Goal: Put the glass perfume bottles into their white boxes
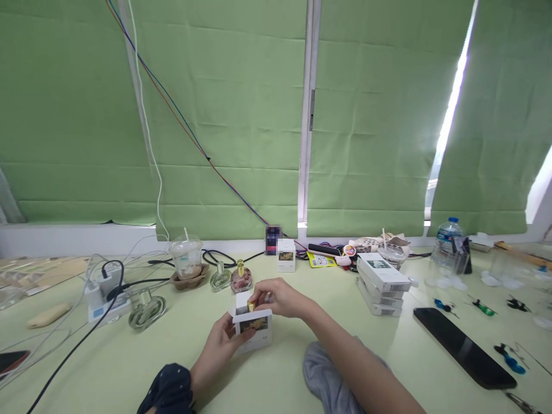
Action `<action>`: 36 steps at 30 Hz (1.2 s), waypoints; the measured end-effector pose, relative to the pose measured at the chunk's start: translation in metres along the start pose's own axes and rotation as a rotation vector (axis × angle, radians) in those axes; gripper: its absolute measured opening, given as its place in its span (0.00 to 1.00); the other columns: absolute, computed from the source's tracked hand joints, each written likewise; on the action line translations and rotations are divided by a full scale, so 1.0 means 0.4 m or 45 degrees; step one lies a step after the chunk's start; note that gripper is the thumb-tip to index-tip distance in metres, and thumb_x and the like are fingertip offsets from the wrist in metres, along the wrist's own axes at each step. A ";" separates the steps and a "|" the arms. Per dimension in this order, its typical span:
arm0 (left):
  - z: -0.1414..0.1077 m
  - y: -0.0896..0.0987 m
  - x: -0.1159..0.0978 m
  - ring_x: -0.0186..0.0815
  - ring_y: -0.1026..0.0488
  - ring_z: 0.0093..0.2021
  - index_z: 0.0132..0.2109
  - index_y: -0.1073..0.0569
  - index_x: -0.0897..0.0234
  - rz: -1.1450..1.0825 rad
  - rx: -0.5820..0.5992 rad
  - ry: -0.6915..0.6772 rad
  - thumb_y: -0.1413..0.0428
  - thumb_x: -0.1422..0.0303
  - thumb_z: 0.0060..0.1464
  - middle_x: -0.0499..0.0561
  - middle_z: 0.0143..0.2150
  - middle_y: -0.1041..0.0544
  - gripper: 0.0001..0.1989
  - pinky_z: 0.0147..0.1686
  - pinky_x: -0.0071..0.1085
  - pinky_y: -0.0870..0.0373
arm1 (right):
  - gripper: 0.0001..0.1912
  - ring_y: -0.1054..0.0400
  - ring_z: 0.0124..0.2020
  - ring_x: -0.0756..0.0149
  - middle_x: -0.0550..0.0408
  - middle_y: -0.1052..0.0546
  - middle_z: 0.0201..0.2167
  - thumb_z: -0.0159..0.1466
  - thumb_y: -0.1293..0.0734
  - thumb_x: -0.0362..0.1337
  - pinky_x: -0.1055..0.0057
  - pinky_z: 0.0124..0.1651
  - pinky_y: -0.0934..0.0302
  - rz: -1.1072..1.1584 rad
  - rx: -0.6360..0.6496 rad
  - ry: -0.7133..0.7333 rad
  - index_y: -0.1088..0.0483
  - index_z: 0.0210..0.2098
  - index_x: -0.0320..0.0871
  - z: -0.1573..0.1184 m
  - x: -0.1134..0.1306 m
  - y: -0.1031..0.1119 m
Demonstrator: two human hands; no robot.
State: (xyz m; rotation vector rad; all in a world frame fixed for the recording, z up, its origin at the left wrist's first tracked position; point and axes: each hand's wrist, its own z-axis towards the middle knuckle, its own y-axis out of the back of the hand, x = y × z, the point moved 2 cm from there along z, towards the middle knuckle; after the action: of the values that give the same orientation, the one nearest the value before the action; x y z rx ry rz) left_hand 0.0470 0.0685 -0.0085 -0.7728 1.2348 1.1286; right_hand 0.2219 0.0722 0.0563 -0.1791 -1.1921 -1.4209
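Note:
My left hand is closed around the side of a small white box with a picture on its front; the box's top is open. At that opening, my right hand pinches a gold bottle cap. Whatever is below the cap is hidden inside the box. Just behind stand a perfume bottle with pink contents and a gold top and a clear green-tinted bottle. Farther left is another glass bottle, tilted-looking in this wide view.
A similar white box stands at the back, before a phone. Several flat white boxes are stacked to the right. A power strip with cables, a plastic cup, a black slab and grey cloth lie around.

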 end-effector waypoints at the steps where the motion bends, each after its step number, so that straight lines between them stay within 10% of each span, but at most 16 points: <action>1: -0.001 0.000 -0.001 0.51 0.25 0.46 0.42 0.26 0.65 0.007 -0.004 -0.004 0.34 0.61 0.40 0.57 0.43 0.20 0.21 0.45 0.40 0.27 | 0.04 0.34 0.28 0.72 0.56 0.27 0.29 0.54 0.30 0.30 0.76 0.34 0.39 -0.027 -0.015 0.006 0.28 0.30 0.40 -0.002 0.001 0.002; 17: -0.009 -0.006 -0.011 0.48 0.24 0.45 0.45 0.27 0.65 0.021 0.032 -0.084 0.36 0.62 0.43 0.57 0.44 0.20 0.21 0.42 0.38 0.27 | 0.05 0.45 0.52 0.60 0.50 0.41 0.54 0.60 0.31 0.37 0.61 0.56 0.45 -0.460 -0.019 0.057 0.22 0.35 0.46 -0.039 0.010 0.005; 36: -0.016 0.002 0.023 0.45 0.28 0.51 0.56 0.36 0.59 0.295 0.028 -0.255 0.42 0.62 0.52 0.54 0.53 0.26 0.25 0.50 0.39 0.31 | 0.14 0.34 0.39 0.67 0.57 0.26 0.37 0.58 0.33 0.28 0.70 0.42 0.41 -0.267 0.169 -0.076 0.37 0.43 0.44 -0.049 0.058 0.035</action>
State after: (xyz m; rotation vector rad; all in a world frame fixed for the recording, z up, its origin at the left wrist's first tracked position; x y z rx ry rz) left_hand 0.0438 0.0648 -0.0186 -0.4943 1.1855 1.3442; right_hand 0.2369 0.0462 0.0712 -0.0036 -1.3817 -1.5198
